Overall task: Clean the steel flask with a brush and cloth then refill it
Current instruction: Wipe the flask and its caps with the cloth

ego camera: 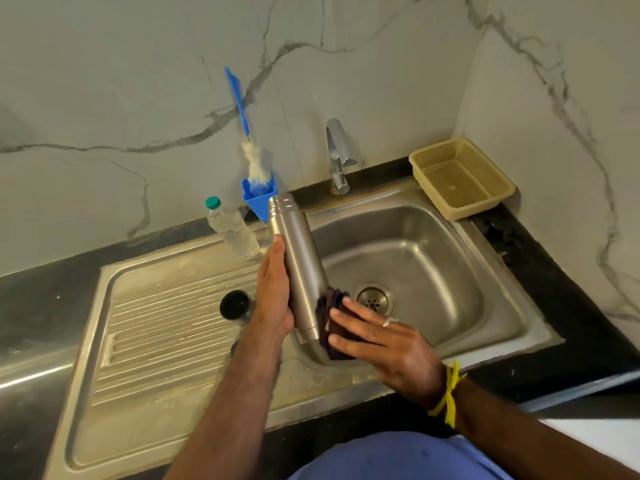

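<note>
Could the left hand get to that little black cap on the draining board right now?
Probably not yet: the left hand grips the steel flask. The black cap sits uncovered just beside that wrist, so once the flask is put down the way looks free.

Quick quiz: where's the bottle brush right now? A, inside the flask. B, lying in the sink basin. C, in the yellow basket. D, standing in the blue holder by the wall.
D: the brush stands bristles-down in the blue holder, its handle leaning against the wall.
</note>
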A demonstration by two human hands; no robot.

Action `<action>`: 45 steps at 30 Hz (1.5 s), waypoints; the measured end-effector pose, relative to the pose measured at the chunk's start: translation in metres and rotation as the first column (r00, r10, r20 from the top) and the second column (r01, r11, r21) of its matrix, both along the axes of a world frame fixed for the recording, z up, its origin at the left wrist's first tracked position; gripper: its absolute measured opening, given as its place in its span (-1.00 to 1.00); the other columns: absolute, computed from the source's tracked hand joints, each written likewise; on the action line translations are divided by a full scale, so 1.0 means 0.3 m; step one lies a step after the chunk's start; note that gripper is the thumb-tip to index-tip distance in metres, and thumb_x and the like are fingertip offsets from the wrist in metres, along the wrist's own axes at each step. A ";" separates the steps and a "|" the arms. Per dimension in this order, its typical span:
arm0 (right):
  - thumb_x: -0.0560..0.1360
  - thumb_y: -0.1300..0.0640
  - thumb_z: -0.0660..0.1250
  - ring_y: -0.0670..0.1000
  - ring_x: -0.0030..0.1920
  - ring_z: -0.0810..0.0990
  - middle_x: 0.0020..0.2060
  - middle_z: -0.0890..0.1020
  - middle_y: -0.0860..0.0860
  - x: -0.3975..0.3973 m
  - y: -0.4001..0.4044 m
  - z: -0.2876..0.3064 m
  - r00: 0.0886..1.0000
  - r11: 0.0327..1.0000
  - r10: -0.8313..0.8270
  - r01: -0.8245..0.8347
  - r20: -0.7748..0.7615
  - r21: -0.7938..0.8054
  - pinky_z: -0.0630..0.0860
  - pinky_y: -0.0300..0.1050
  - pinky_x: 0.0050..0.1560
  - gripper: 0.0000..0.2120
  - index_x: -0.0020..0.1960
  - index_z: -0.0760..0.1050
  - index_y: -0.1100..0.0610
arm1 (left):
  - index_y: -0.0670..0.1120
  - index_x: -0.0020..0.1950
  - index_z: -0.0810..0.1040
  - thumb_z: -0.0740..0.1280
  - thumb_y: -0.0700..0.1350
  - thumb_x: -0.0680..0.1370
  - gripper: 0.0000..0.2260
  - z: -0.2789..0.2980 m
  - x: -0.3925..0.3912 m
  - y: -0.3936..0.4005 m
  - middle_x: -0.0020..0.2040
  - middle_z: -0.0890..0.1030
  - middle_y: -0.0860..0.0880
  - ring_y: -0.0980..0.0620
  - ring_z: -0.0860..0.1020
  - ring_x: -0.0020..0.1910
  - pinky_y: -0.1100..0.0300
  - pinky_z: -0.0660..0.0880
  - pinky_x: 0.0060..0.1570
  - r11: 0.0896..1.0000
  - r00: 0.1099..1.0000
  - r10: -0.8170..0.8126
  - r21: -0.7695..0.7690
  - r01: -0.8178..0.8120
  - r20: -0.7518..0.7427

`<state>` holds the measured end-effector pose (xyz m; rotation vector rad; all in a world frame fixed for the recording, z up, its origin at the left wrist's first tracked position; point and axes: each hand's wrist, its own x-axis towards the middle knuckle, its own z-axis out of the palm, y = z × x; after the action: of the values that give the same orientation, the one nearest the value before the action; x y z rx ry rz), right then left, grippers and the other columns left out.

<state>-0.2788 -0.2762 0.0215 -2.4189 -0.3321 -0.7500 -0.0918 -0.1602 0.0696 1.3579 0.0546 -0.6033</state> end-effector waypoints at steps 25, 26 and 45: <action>0.51 0.46 0.30 0.00 0.40 0.52 0.38 0.54 0.07 0.233 -0.046 0.118 0.950 0.843 -0.297 0.306 -0.093 0.443 0.52 0.08 0.35 -0.50 0.39 0.51 0.13 | -0.16 0.38 0.52 0.40 0.08 0.59 -0.54 -0.036 -0.159 0.055 0.27 0.60 -0.31 -0.21 0.63 0.16 -0.05 0.62 0.09 0.978 0.985 -0.170 -0.118 0.171 0.019; 0.52 0.44 0.29 0.00 0.39 0.52 0.37 0.55 0.07 0.253 -0.047 0.131 0.943 0.837 -0.321 0.328 -0.092 0.438 0.52 0.06 0.36 -0.52 0.39 0.51 0.14 | -0.15 0.38 0.53 0.37 0.08 0.61 -0.57 -0.039 -0.169 0.056 0.28 0.61 -0.31 -0.21 0.62 0.17 -0.08 0.61 0.14 0.974 0.980 -0.199 -0.109 0.200 0.021; 0.46 0.51 0.27 0.02 0.42 0.49 0.39 0.53 0.08 0.174 0.041 0.076 0.977 0.927 -0.214 0.209 -0.019 0.310 0.48 0.03 0.40 -0.49 0.34 0.56 0.17 | -0.19 0.31 0.62 0.27 0.18 0.62 -0.50 -0.039 -0.134 0.053 0.22 0.66 -0.27 -0.21 0.65 0.18 -0.03 0.63 0.08 0.986 0.996 -0.065 -0.157 0.054 -0.063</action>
<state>-0.2266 -0.2639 0.0444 -2.1693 0.0446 -0.8455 -0.1319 -0.1442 0.0579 1.1915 0.0213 -0.6898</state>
